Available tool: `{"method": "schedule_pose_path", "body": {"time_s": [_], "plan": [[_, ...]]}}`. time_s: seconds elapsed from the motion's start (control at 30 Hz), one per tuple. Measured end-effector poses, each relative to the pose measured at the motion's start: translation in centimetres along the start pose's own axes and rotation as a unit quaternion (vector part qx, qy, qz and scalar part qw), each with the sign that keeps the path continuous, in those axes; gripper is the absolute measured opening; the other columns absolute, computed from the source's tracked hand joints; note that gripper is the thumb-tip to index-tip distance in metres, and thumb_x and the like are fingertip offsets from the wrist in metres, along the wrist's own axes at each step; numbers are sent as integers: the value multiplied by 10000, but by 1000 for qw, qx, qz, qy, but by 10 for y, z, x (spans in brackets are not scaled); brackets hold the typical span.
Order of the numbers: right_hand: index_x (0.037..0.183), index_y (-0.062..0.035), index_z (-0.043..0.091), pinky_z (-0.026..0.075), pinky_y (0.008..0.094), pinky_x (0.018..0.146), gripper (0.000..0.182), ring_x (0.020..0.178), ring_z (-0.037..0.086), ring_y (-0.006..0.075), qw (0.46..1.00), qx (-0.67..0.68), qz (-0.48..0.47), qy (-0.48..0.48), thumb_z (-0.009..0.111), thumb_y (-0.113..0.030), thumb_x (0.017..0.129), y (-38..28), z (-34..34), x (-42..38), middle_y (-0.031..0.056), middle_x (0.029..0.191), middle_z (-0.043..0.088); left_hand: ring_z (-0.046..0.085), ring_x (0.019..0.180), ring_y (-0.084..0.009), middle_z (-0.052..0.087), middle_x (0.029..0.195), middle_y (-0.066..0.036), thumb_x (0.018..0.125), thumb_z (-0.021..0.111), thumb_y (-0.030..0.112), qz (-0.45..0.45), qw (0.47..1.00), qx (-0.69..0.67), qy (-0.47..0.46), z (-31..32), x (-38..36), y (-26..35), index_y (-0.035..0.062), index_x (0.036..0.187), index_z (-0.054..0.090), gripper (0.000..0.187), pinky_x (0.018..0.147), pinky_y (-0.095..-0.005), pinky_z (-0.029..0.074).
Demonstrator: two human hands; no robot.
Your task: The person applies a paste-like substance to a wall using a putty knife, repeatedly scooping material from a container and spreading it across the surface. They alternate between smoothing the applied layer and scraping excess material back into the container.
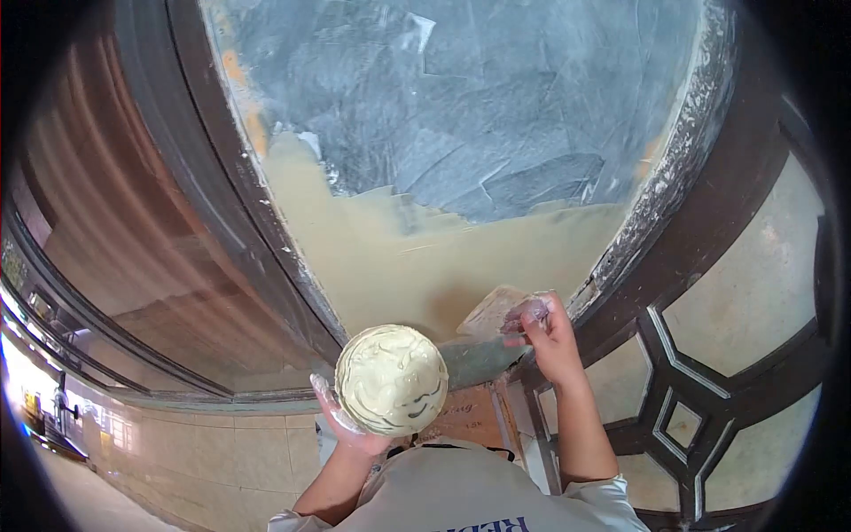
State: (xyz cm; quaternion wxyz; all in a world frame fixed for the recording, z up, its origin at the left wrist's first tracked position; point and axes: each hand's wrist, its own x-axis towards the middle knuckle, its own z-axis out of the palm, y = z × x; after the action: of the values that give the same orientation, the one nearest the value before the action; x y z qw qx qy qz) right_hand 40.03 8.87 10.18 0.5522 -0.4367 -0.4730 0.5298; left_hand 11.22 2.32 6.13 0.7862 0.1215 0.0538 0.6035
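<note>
My left hand (348, 426) supports a round tub of cream-coloured putty (392, 379) from below and the side, with pale smears on the fingers. The putty fills the tub to its rim and has a wet, ridged surface. In my right hand (551, 332), the fingers are closed round the handle of a putty knife (493, 310). Its wide blade points left and overlaps the lower part of the wall panel in this view. A smooth cream coat (390, 266) covers that lower part, ending in a ragged upper edge. Above it the panel is patchy grey-blue (461, 97).
Dark frames with white smears border the panel: the left frame (235, 195) and the right frame (660, 199). A brown curtain (133, 230) hangs behind glass at left. Dark latticework with pale panes (753, 275) stands at right. Below lies brown cardboard (474, 415) with writing.
</note>
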Motion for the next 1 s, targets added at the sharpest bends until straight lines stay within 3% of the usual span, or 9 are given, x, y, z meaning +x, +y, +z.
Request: {"method": "schedule_pose_path", "body": {"time_s": [0.07, 0.13, 0.2, 0.23, 0.3, 0.5, 0.6, 0.73, 1.0], "plan": [[1103, -61, 526, 559, 317, 767, 154, 946, 638, 152, 984, -63, -157, -56, 556, -37, 955, -8, 12, 0, 56, 1012, 631, 278, 1423, -394, 232, 1582, -141, 870, 287, 775, 18, 1000, 24, 11, 5, 4, 5, 157, 1527, 266, 902, 1133, -611, 251], [1034, -56, 571, 534, 318, 820, 162, 934, 643, 161, 985, -58, -153, -58, 624, -1, 891, -21, 27, -4, 62, 997, 646, 318, 1409, -375, 272, 1566, -150, 847, 303, 798, 44, 999, 10, 26, 16, 11, 8, 131, 1521, 273, 950, 1142, -568, 276], [996, -68, 602, 529, 326, 833, 216, 921, 651, 209, 925, -240, -279, -91, 675, 7, 806, -42, 46, -9, 76, 988, 660, 331, 1396, -384, 292, 1556, -151, 898, 283, 732, 39, 999, -7, 28, 22, 15, 13, 129, 1510, 299, 859, 1135, -564, 285], [996, -68, 602, 529, 326, 833, 216, 921, 651, 209, 925, -240, -279, -93, 675, 7, 806, -55, 56, -12, 76, 988, 660, 357, 1379, -379, 322, 1541, -149, 909, 282, 714, 42, 999, 11, 31, 23, 16, 15, 121, 1499, 319, 838, 1130, -559, 292], [932, -75, 626, 527, 361, 855, 237, 932, 637, 267, 806, -429, -378, -153, 714, -10, 722, -76, 75, -17, 77, 1002, 655, 362, 1375, -377, 328, 1538, -145, 914, 279, 706, 46, 998, 12, 29, 25, 19, 17, 123, 1495, 325, 825, 1128, -558, 293], [888, -121, 647, 530, 367, 811, 310, 981, 622, 245, 698, -538, -433, -191, 758, -81, 601, -82, 102, -21, 26, 1018, 642, 405, 1347, -338, 385, 1503, -125, 932, 247, 667, 68, 997, 34, 24, 33, 22, 19, 139, 1489, 342, 774, 1112, -522, 324], [867, -134, 644, 523, 359, 805, 278, 960, 613, 226, 663, -552, -471, -186, 744, -105, 609, -74, 116, -17, 15, 1003, 628, 413, 1342, -330, 397, 1493, -125, 930, 234, 675, 58, 998, 35, 16, 33, 21, 19, 133, 1486, 344, 785, 1108, -500, 339], [849, -132, 641, 525, 360, 784, 243, 931, 611, 226, 644, -554, -504, -157, 726, -102, 624, -73, 133, -15, 11, 992, 618, 420, 1336, -327, 399, 1490, -125, 930, 219, 679, 66, 996, 53, 13, 34, 21, 23, 127, 1487, 341, 794, 1105, -493, 346], [910, -133, 657, 529, 382, 720, 308, 888, 618, 248, 700, -491, -512, -81, 744, -111, 616, -68, 133, -1, 23, 996, 639, 418, 1337, -346, 388, 1495, -144, 925, 198, 700, 36, 998, 44, 29, 29, 18, 40, 105, 1489, 333, 831, 1107, -512, 340]]}}
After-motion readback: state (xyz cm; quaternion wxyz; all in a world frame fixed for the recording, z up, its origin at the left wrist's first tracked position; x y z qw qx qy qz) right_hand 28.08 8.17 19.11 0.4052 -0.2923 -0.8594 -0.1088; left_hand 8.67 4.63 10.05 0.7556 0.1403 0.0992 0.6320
